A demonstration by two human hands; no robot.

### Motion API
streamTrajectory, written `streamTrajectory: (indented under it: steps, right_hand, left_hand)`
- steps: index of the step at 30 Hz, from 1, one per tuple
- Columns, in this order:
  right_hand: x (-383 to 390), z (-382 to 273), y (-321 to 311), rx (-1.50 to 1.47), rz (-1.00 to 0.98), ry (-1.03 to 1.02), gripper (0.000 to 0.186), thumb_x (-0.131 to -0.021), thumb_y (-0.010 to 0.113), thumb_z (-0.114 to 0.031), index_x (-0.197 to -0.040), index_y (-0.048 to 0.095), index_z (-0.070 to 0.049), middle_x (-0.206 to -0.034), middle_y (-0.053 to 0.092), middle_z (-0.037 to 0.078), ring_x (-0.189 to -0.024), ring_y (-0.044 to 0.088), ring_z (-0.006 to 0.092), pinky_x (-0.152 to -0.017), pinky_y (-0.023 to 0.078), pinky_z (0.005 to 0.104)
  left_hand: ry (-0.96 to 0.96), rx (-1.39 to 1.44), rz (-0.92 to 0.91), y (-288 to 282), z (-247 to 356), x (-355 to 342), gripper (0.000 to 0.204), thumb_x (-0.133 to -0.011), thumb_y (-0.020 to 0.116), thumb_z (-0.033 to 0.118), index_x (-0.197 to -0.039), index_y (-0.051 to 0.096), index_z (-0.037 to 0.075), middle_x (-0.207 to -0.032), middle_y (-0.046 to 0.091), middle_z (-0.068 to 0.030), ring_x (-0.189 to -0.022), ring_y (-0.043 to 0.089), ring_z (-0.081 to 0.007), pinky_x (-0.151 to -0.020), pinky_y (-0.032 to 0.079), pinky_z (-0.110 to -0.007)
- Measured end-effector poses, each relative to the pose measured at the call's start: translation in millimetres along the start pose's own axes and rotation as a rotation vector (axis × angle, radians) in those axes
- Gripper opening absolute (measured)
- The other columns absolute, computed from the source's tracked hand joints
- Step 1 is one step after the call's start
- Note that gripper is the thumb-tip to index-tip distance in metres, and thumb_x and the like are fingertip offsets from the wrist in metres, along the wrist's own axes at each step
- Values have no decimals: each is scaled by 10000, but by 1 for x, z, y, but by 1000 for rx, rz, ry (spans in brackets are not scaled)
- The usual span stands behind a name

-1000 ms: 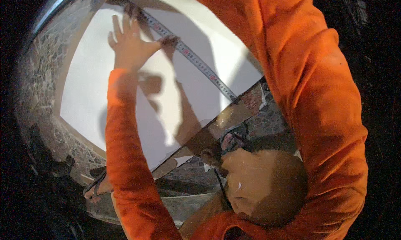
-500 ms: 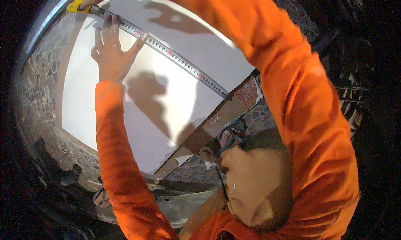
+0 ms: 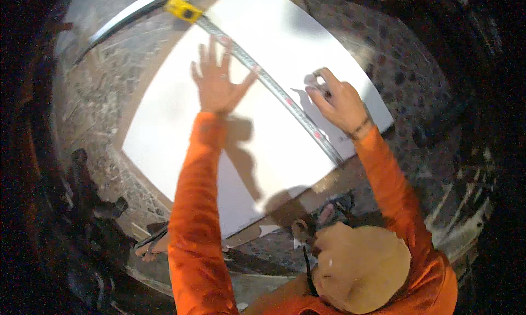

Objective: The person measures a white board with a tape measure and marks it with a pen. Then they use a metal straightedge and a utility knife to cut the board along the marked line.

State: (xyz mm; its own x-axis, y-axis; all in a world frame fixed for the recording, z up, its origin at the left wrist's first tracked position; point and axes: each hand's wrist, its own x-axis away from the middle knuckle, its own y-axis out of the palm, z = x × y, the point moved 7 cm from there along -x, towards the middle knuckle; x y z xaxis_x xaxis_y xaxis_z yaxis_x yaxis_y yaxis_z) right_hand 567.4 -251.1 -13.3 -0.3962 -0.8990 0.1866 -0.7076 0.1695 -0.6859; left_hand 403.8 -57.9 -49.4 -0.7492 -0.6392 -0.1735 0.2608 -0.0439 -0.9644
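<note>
A tape measure with a yellow case [image 3: 179, 8] lies across a large white sheet [image 3: 170, 123]. Its metal blade [image 3: 298, 113] is drawn out diagonally from the case at far left to the sheet's near right edge. My left hand [image 3: 219, 84] rests flat on the sheet with fingers spread, its fingertips and thumb at the blade. Right of the blade, my right hand [image 3: 342, 101] hovers over the sheet with thumb and forefinger curled toward each other. Something small and greyish shows at those fingertips, too blurred to name.
A brown board edge [image 3: 320, 186] runs along the sheet's near side. Around it lies stone-patterned floor [image 3: 159, 63]. A pale metal strip [image 3: 129, 16] curves past at far left. My sandalled foot [image 3: 329, 212] is beside the board, below a tan rounded shape [image 3: 364, 268].
My right hand has left the yellow case and come down to the right side of the sheet. My left hand stays spread at the blade. The whole view has shifted.
</note>
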Motion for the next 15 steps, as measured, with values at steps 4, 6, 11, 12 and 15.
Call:
streamTrajectory:
  steps: [4,6,11,12,15]
  right_hand:
    - [-30,-12,17,10,-83,-29,282,-985,544,-256,-1172,456,-65,-661,627,214,-653,640,452,-610,497,534]
    - [-50,-25,23,81,-114,-96,257,-987,524,-213,-1164,433,-51,-694,630,230,-678,641,452,-621,492,542]
    - [-102,-57,21,222,14,-293,160,-976,552,-146,-1099,535,-45,-822,657,231,-782,644,428,-673,486,503]
    - [-112,-60,20,207,3,-279,125,-948,579,-132,-1056,594,-70,-888,681,187,-833,658,406,-700,499,487]
    - [-141,-68,23,244,-30,-364,140,-933,588,-124,-1064,609,-79,-915,688,179,-842,660,399,-702,503,481]
  left_hand:
    - [-42,67,54,-1,-11,-8,638,-836,691,541,-1394,567,257,-1605,268,-162,-1472,205,-441,-1128,183,-638]
    - [-30,51,67,-4,-19,-13,544,-829,705,517,-1306,645,264,-1593,304,-144,-1460,230,-439,-1108,214,-616]
    - [-40,116,117,-15,-21,-16,572,-812,746,486,-1313,634,235,-1571,356,-121,-1463,247,-422,-1125,193,-578]
    - [-51,126,125,-16,-20,-16,585,-809,746,493,-1321,628,236,-1570,357,-121,-1464,246,-420,-1127,192,-579]
    - [-72,101,139,-14,-20,-19,627,-769,747,520,-1317,621,244,-1563,361,-108,-1453,263,-401,-1127,216,-595]
